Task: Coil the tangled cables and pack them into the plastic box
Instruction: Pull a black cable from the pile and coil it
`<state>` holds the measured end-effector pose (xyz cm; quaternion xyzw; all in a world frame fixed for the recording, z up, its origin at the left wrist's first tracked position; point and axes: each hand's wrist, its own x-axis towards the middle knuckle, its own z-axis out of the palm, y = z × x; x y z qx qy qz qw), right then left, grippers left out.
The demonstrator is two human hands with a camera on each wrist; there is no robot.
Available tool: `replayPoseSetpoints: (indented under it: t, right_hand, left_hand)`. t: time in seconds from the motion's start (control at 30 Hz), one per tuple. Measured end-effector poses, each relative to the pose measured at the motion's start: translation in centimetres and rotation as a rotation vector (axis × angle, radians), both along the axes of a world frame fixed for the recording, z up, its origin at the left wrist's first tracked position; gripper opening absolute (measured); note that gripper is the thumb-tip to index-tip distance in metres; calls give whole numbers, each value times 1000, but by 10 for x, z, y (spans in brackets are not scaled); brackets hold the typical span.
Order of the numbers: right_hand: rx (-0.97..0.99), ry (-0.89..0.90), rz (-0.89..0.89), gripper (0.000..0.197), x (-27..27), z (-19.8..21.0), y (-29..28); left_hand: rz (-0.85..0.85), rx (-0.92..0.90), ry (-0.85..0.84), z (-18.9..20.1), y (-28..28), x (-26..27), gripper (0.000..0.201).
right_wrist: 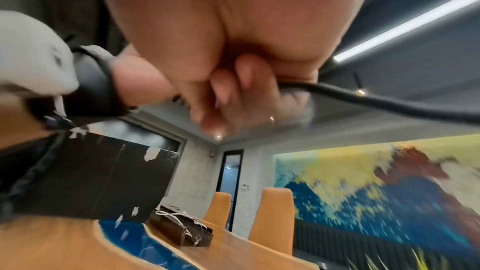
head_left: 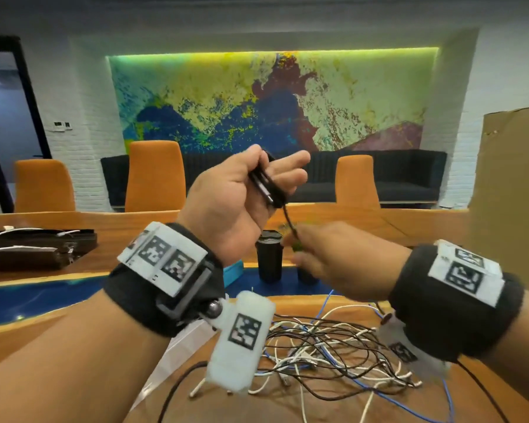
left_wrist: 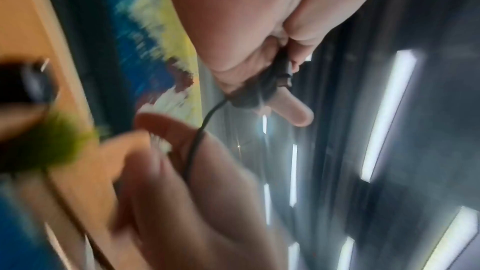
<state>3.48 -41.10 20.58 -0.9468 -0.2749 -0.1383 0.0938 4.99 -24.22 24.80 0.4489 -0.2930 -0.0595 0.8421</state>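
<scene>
My left hand is raised above the table and grips a small coil of black cable, wound round its fingers with the thumb pressing on it. From the coil one black strand drops to my right hand, which pinches it just below. The left wrist view shows the coil in the left fingers and the strand crossing the blurred right hand. In the right wrist view the cable runs out from the curled right fingers. A tangle of white, black and blue cables lies on the wooden table.
Two dark cups stand behind my hands. Dark boxes with white cables sit at the far left. A cardboard sheet rises at the right. A pale translucent edge shows under my left wrist; I cannot tell what it is. Orange chairs line the far side.
</scene>
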Motion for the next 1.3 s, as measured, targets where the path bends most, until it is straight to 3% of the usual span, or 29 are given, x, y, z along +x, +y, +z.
replayPoseSetpoints:
  t: [0.07,0.13,0.17,0.23,0.37,0.5,0.6,0.7,0.8,0.9,1.0,1.1,1.2,1.27,1.3]
  right_hand:
    - [-229,-37,-5,24,-16,6,7]
    - [-327,-189,1,24,-24,23,8]
    - [-331,-268,8,25,-26,32,5]
    - [-238,-336,18,22,-27,53,-4]
    - [-14,-335,38,13,-20,76,-20]
    - [128,-438,68,17,-7,77,-26]
    - [256,-511,72,21,6,71,-33]
    - [383,-400,118,26,18,51,-30]
    - [422,-241,135,20,26,26,-21]
    - [235,-168,34,4,26,9,-11]
    - [59,-73,-38,23,21,2,-2]
    - [-177,-53,-58,23,15,-6,6]
    - [-164,-136,28,17,3,5,5]
    - [-110,-287,96,17,-3,24,0]
    - [-88,-342,105,18,-3,34,-3]
  left_hand:
    - [243,240,-173,-5,-7,5,26]
    - [490,604,-487,-11,-8,7,26]
    - [545,746,-613,-14,-8,9,28]
    - [526,864,-701,-20,-5,14,30]
    - [355,809,-572,-25,-4,12,32]
    - [115,622,-286,-23,-4,2,29]
    - [-58,548,-200,-25,0,-3,25]
    - [-159,420,-134,-18,1,-10,20]
    - [-161,255,-36,-10,0,-10,22]
    - [-51,57,43,-7,-3,0,24]
    - [131,21,-15,-9,-7,10,25]
    - [474,265,-260,-11,-5,18,21]
    - [795,786,-695,-21,0,28,22]
    - [825,1067,-832,-29,3,32,25]
    - [780,1116,-829,-32,5,31,27]
